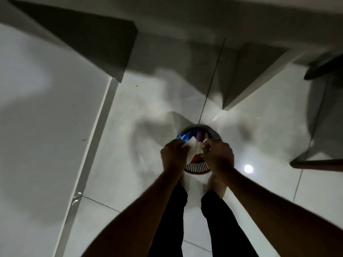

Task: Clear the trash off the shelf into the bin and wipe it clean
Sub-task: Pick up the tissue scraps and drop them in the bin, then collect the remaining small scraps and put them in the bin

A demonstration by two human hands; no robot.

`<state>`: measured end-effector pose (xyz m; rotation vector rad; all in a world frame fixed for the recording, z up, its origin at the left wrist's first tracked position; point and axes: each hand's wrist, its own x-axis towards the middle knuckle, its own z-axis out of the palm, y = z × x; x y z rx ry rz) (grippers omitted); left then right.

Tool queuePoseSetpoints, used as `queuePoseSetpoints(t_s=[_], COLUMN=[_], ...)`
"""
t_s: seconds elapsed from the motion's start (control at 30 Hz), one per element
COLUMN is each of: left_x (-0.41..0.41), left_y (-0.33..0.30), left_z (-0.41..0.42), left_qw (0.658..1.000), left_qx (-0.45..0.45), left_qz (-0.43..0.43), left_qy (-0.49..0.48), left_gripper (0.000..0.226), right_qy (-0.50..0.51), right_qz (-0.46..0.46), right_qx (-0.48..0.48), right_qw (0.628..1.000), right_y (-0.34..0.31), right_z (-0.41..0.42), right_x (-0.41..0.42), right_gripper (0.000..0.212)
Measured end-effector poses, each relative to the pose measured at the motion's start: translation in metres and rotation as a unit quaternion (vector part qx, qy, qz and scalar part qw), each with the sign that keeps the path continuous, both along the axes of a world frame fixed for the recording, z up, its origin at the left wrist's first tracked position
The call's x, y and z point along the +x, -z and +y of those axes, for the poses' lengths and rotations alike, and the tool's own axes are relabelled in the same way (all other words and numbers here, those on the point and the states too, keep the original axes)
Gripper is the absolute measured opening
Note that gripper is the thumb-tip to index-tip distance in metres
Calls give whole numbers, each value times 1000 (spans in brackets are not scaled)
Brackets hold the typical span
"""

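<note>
A round slatted bin (213, 133) stands on the floor straight below me, with blue, purple and red wrappers (187, 135) inside. Both hands hover over its opening. My left hand (173, 154) and my right hand (220, 154) are closed on the two ends of a crumpled white tissue (194, 148) stretched between them above the bin. The hands hide the bin's middle. The shelf itself is not clearly in view.
Glossy white floor tiles (148, 112) surround the bin. A white wall or cabinet face (46, 108) rises on the left with a grey base strip. A dark wooden chair or table edge (319, 164) juts in at the right. My bare feet stand just behind the bin.
</note>
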<state>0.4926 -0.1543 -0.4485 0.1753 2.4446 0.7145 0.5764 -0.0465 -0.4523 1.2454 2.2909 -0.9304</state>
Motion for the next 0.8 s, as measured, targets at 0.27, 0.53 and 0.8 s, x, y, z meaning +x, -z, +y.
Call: queuePoseSetpoints(t_s=[0.27,0.53,0.8], left_x=[-9,-39,-142], left_y=[8,-216,-410], left_z=[28,16,51], left_qw=[977,918,842], left_qx=[-8,120,169], left_qz=[-3,202,417], left_qy=[212,318,298], left_gripper=[35,53,39], right_qy=[14,-41,-80], right_qz=[11,199,361], right_qx=[-64,2,186], right_qw=[998,979,910], right_y=[13,-194,-405], right_z=[12,3,41], right_x=[5,-7,-90], right_gripper=[44,55,45])
